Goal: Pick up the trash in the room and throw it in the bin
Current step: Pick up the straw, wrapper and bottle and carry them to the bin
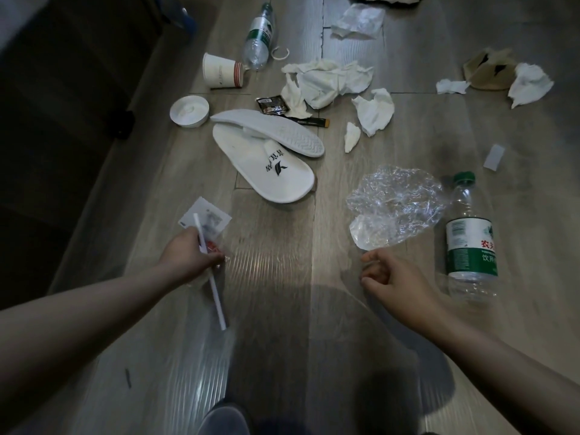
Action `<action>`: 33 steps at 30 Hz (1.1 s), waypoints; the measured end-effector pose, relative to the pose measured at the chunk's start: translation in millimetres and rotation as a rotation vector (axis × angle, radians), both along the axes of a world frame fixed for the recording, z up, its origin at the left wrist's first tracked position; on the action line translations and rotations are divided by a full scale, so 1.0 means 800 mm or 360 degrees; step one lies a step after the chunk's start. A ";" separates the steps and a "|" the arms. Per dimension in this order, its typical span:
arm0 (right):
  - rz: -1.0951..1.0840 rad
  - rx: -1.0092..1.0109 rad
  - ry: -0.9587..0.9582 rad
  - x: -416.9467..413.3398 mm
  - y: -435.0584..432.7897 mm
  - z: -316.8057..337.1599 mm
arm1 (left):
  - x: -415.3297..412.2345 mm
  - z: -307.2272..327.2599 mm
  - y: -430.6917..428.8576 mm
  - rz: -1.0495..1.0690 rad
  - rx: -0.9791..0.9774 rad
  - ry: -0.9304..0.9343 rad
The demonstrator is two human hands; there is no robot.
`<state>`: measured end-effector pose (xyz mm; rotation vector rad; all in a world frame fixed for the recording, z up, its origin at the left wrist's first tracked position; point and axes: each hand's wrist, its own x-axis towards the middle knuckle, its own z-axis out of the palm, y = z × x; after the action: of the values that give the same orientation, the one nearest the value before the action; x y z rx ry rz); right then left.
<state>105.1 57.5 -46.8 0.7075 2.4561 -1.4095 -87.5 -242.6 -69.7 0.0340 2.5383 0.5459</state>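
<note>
A grey shoe (222, 419) shows at the bottom edge, cut off by the frame. Above it the left hand (188, 252) is closed in a fist around a white straw (216, 296), which sticks out both above and below the fingers. The same grip pins a white packet (208, 219) and something small and red that is too hidden to name. The right hand (398, 277) holds nothing, fingers loosely curled, with thumb and forefinger just beside the near edge of a crumpled clear plastic (395, 205). Whether they touch it cannot be told. Right of the plastic a bottle (470, 243) lies on the wooden floor (282, 277). Farther on sit two white slippers (266, 158), one upside down across the other. Beyond them lie a round lid (189, 111), a dark sachet (271, 105) partly under crumpled tissues (326, 80), a tipped paper cup (221, 71) and a far bottle (259, 36). A torn box (489, 70) lies far right. The dark furniture along the left is hard to make out.
</note>
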 end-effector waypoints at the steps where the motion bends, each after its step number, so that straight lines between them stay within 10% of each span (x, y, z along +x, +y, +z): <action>1: 0.0002 0.0001 0.0003 0.000 0.000 0.000 | 0.002 -0.002 0.001 0.0023 0.0054 0.0014; 10: -0.0002 0.0026 -0.0005 -0.002 0.008 0.000 | -0.047 0.020 0.016 0.0018 0.0029 0.0350; 22: -0.0031 0.0004 -0.0003 0.006 0.015 -0.006 | -0.054 0.011 0.033 0.0102 -0.0089 0.0081; 33: -0.0269 0.0248 0.0088 0.021 0.052 0.014 | 0.010 0.050 0.181 -0.0219 0.0536 -0.0179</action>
<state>121.9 99.2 -35.5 0.9416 2.6250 -1.3196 -79.8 -98.2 -29.5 0.2893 2.2894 0.8867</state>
